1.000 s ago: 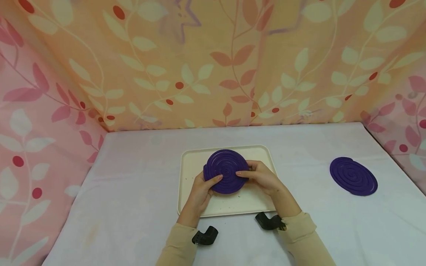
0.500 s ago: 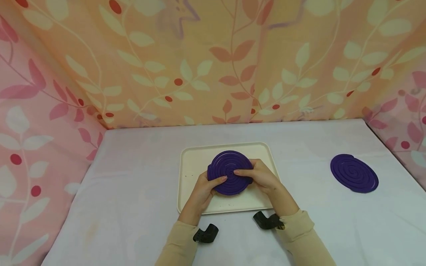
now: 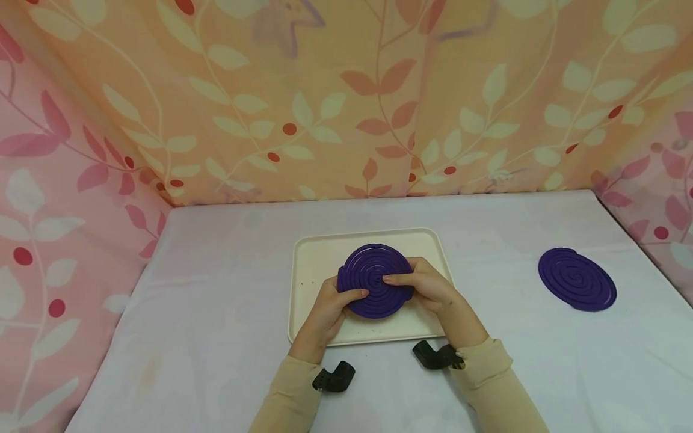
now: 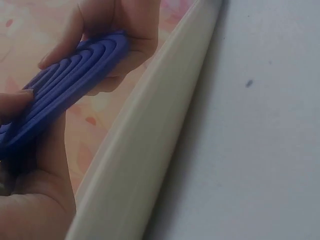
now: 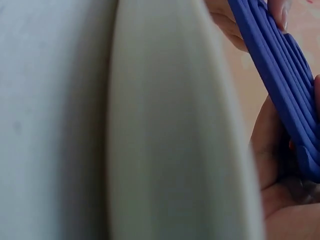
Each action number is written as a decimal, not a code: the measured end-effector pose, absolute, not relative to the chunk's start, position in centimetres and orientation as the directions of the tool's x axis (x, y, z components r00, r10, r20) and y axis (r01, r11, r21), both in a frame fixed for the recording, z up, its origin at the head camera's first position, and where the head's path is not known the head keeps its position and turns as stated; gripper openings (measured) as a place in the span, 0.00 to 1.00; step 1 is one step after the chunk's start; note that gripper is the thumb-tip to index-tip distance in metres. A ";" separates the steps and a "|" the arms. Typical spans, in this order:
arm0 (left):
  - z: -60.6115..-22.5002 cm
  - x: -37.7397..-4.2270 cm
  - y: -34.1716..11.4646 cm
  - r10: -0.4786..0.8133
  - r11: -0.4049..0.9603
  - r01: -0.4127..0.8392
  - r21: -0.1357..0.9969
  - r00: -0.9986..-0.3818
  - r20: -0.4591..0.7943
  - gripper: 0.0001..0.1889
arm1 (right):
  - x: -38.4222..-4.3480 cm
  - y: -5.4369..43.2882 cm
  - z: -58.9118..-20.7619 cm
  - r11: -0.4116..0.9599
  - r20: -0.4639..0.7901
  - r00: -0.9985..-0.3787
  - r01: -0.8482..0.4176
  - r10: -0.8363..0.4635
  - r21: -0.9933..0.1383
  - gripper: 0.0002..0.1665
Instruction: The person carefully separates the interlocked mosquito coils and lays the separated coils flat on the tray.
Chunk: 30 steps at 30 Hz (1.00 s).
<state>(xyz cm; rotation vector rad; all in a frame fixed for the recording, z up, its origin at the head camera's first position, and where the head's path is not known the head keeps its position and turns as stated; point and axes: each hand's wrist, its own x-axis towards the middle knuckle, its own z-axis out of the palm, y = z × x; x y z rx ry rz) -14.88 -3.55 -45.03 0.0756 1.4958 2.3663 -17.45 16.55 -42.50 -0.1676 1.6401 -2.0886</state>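
Both hands hold a purple coiled clay disc point(image 3: 376, 305), a flat spiral, tilted above the cream tray point(image 3: 314, 255). My left hand point(image 3: 325, 310) grips its lower left edge, thumb on the face and fingers behind. On the right side, my right hand point(image 3: 435, 290) pinches it the same way, its thumb near the spiral's centre. The left wrist view has the disc point(image 4: 75, 77) nearly edge-on between both hands. In the right wrist view, the disc's rim point(image 5: 272, 82) shows a coil end near the palm. The fingers behind the disc are mostly hidden.
A second purple spiral disc point(image 3: 577, 279) lies flat on the white tablecloth point(image 3: 216, 288) to the right. Small dark crumbs dot the tray. Floral curtains point(image 3: 303, 108) enclose the table's back and sides. Black wrist mounts point(image 3: 335, 377) sit at both cuffs.
The held disc and both hands have shifted slightly right over the tray, mostly in the first half second. The grip looks the same. The head view has tilted down a little.
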 end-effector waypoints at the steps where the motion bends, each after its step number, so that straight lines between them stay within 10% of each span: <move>1: -45.0 -14.9 -3.5 0.311 -0.387 -0.254 0.886 -0.941 -0.134 0.26 | -17.5 16.6 -42.5 -0.170 -0.191 -0.878 0.290 -0.439 -0.942 0.12; 30: -45.3 -15.0 -3.2 0.296 -0.396 -0.228 0.889 -0.949 -0.112 0.22 | -17.6 15.8 -43.0 -0.132 -0.120 -0.925 0.179 -0.361 -0.975 0.15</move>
